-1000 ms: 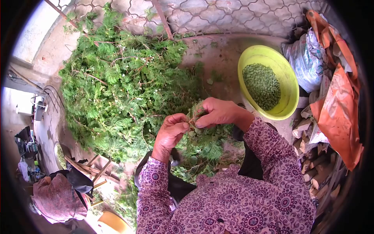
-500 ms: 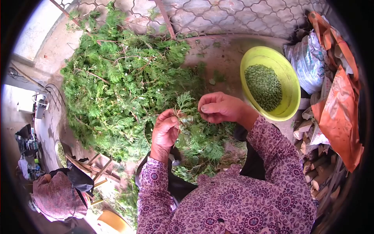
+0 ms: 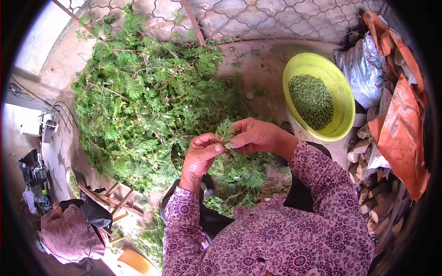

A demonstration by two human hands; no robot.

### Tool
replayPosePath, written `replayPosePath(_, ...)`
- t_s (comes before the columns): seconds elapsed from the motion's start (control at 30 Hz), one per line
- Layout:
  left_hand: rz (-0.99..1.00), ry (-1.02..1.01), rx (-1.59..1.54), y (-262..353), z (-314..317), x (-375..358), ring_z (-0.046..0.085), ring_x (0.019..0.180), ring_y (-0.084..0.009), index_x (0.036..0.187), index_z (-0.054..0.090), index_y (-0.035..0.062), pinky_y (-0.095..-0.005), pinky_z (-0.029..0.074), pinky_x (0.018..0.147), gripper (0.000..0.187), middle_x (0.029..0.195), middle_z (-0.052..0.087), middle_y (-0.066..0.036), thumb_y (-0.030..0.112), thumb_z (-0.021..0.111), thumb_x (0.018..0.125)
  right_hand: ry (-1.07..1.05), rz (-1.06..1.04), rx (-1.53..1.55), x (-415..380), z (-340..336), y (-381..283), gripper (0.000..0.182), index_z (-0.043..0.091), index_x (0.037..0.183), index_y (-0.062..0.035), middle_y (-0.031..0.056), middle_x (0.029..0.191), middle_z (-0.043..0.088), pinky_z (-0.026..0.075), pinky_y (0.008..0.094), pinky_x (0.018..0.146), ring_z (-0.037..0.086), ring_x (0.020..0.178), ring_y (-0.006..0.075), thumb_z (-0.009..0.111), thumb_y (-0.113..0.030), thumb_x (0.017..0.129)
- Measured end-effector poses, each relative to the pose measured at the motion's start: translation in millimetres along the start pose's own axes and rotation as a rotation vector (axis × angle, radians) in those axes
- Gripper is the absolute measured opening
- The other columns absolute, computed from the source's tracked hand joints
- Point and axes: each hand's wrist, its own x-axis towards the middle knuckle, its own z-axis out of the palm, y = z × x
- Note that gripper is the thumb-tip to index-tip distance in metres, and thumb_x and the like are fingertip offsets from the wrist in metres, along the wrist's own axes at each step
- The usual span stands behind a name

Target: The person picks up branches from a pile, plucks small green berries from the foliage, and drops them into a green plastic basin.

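In front of my body, my left hand (image 3: 201, 154) pinches a small green evergreen sprig (image 3: 225, 128) between thumb and fingers. My right hand (image 3: 258, 136) meets it from the other side, thumb and fingertips closed on the same sprig. Its feathery tip sticks up between the two hands, while the fingers cover its lower part. Beneath and beyond them spreads a large heap of cut evergreen branches (image 3: 133, 110) with pale small cones among the leaves. To the right, a yellow-green basin (image 3: 343, 108) holds a pile of small green cones (image 3: 311, 101).
Wire mesh (image 3: 271, 23) runs behind the heap. Right of the basin are a white sack (image 3: 363, 69), an orange sack (image 3: 399, 138) and stacked firewood (image 3: 380, 207). At lower left are a person in a pink top (image 3: 73, 232), a wooden frame (image 3: 115, 200) and a yellow container (image 3: 137, 263).
My right hand has moved left and closed on the sprig. My left hand has shifted slightly right, turning the sprig.
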Motion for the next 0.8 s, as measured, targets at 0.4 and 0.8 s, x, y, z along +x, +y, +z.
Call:
replayPosePath(0.4,0.002,0.070,-0.151,4.4,1.5,-2.3,0.061,0.077,-0.0177,0.091,0.061,0.0026,-0.0319,0.050,0.071,0.019,0.084,0.063,-0.008,-0.002,0.063,0.072,-0.087,0.013,0.214,-7.0,-6.1,-0.4,0.014,0.055,0.085,-0.0037,0.0032,0.073,0.059,0.039,0.0188,0.045,0.056,0.057,0.0103,0.054,-0.001,0.072)
replayPosePath(0.8,0.061,0.139,0.084,-6.5,0.8,4.2,0.057,0.069,-0.0104,0.083,0.061,0.0026,-0.0237,0.046,0.068,0.008,0.079,0.063,-0.005,-0.001,0.062,0.076,0.214,-0.042,-0.438,0.5,5.5,-1.4,0.016,0.056,0.079,-0.0065,-0.0001,0.065,0.054,0.035,0.0187,0.045,0.047,0.052,0.0053,0.061,-0.022,0.079)
